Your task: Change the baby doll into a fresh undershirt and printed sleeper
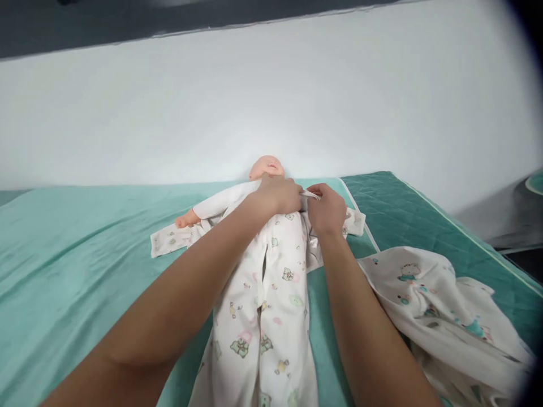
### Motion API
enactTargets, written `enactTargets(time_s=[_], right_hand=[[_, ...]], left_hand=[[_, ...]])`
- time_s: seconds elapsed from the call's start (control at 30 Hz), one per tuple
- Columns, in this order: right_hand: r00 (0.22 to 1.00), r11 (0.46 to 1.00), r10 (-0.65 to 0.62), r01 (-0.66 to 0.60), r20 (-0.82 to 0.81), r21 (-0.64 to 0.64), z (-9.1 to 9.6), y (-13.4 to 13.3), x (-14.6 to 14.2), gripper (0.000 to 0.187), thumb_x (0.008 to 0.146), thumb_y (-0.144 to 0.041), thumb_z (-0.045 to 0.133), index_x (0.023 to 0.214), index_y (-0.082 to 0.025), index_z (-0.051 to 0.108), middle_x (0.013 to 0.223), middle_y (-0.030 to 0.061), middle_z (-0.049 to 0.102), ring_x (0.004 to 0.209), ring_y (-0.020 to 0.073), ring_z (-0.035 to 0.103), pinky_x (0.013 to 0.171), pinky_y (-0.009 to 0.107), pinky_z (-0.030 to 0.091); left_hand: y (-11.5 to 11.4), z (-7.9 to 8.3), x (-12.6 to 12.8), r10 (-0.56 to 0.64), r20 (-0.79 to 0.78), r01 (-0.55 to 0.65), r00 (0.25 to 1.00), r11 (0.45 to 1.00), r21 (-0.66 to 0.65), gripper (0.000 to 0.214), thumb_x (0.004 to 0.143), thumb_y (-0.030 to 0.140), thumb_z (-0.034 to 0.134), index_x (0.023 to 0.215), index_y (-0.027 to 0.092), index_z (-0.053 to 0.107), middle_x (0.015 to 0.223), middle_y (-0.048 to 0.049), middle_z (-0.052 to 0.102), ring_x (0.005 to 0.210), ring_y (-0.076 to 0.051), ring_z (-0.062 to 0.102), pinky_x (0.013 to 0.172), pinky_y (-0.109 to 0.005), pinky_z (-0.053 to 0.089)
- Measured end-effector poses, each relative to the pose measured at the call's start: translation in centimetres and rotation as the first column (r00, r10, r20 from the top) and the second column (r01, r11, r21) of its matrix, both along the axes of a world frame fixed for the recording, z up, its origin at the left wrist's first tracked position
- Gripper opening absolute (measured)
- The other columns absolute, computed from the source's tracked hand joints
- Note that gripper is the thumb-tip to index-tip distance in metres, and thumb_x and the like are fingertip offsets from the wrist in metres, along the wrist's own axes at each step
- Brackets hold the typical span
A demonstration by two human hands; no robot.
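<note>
A baby doll point(266, 167) lies on its back, head toward the wall. It has a white long-sleeved undershirt point(220, 199) and white baby trousers point(284, 288) printed with bears. My left hand point(282, 194) rests on its chest, fingers closed at a strip of white cloth point(311, 194). The other end of that strip is pinched by my right hand point(327, 210), at the doll's side. Whether the strip is part of the undershirt, I cannot tell. Beneath the doll, a printed baby jacket point(167, 240) lies with its sleeves spread. My hands and forearms hide much of the chest.
A pale green sheet point(85, 254) covers the surface, with a darker green quilted pad point(407, 220) to the right. A crumpled white printed baby garment point(441, 305) lies beside my right forearm. A white wall point(212, 102) rises behind the doll's head.
</note>
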State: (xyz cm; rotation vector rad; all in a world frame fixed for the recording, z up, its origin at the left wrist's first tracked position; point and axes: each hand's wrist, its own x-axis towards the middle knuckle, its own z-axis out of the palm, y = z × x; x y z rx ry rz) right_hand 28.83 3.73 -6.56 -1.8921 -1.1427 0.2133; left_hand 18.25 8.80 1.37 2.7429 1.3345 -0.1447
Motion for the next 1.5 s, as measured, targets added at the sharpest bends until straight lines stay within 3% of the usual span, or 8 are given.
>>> enactTargets(time_s=[0.23,0.4,0.53,0.77,0.9,1.13,1.3,1.5], right_hand=[[0.993,0.997,-0.071,0.069,-0.099,-0.025,0.3,0.1,1.1,0.032,0.079,-0.032,0.048,0.104,-0.025,0.066,0.108,0.0014,0.066,0.103,0.0169,0.058,0.109,0.041,0.033],[0.987,0.994,-0.093,0.084,-0.130,-0.069,0.7,-0.2,1.4,0.030,0.078,-0.032,0.051,0.101,-0.024,0.068,0.105,0.0015,0.066,0.103,0.0173,0.057,0.108,0.040,0.034],[0.969,0.987,-0.158,0.151,-0.188,-0.048,0.7,-0.3,1.7,0.026,0.077,-0.031,0.053,0.096,-0.022,0.067,0.102,0.0002,0.066,0.097,0.0156,0.056,0.108,0.039,0.033],[0.975,0.981,-0.111,0.077,-0.192,-0.176,0.5,0.1,1.8,0.027,0.078,-0.034,0.052,0.097,-0.022,0.067,0.098,0.0018,0.065,0.095,0.0167,0.055,0.108,0.042,0.032],[0.978,0.980,-0.100,0.066,-0.181,-0.186,0.4,0.2,2.0,0.029,0.079,-0.035,0.050,0.099,-0.023,0.067,0.100,0.0026,0.065,0.097,0.0179,0.056,0.109,0.044,0.031],[0.983,0.973,-0.093,0.056,-0.156,-0.224,0.0,0.3,2.2,0.033,0.081,-0.038,0.048,0.103,-0.022,0.067,0.102,0.0066,0.065,0.101,0.0218,0.056,0.104,0.044,0.036],[0.981,0.978,-0.080,0.044,-0.176,-0.202,-0.1,0.6,2.3,0.034,0.080,-0.037,0.046,0.102,-0.022,0.067,0.104,0.0067,0.065,0.098,0.0213,0.056,0.098,0.041,0.040],[0.958,0.997,-0.056,0.040,-0.281,-0.065,0.0,0.6,2.7,0.027,0.079,-0.033,0.049,0.095,-0.019,0.066,0.097,0.0045,0.065,0.085,0.0149,0.055,0.087,0.031,0.042]], left_hand=[[-0.6,-2.9,4.7,0.181,-0.157,-0.156,0.971,0.975,0.160,0.056,0.078,0.025,0.060,0.134,0.021,0.056,0.134,-0.0176,0.046,0.130,-0.042,0.035,0.106,-0.074,0.005],[-0.4,-1.4,3.0,0.226,-0.228,-0.184,0.947,0.964,0.192,0.058,0.078,0.030,0.059,0.134,0.019,0.053,0.128,-0.0183,0.049,0.120,-0.041,0.044,0.101,-0.069,0.027],[-0.6,-0.2,1.1,0.191,-0.344,-0.099,0.919,0.958,0.268,0.045,0.080,0.021,0.054,0.124,0.012,0.059,0.117,-0.0178,0.055,0.111,-0.031,0.051,0.101,-0.055,0.036],[-1.3,-2.0,3.3,-0.059,-0.405,0.147,0.912,0.970,0.191,0.038,0.086,0.020,0.048,0.122,0.014,0.061,0.122,-0.0157,0.052,0.112,-0.024,0.051,0.096,-0.039,0.042],[-1.4,-2.6,3.9,-0.073,-0.382,0.167,0.921,0.962,0.217,0.041,0.089,0.020,0.043,0.125,0.012,0.058,0.124,-0.0180,0.050,0.114,-0.028,0.050,0.095,-0.044,0.042],[-0.7,-3.3,4.3,-0.026,-0.350,0.119,0.936,0.961,0.249,0.049,0.085,0.020,0.051,0.133,0.009,0.051,0.123,-0.0207,0.052,0.113,-0.032,0.053,0.095,-0.050,0.042],[-0.4,-2.7,4.2,-0.051,-0.334,0.137,0.941,0.961,0.240,0.043,0.088,0.014,0.041,0.129,0.009,0.053,0.118,-0.0200,0.055,0.111,-0.027,0.057,0.093,-0.045,0.046],[-0.6,-1.5,2.7,-0.030,-0.322,0.129,0.946,0.949,0.289,0.046,0.087,0.015,0.041,0.132,0.006,0.046,0.112,-0.0205,0.057,0.107,-0.026,0.058,0.092,-0.041,0.046]])
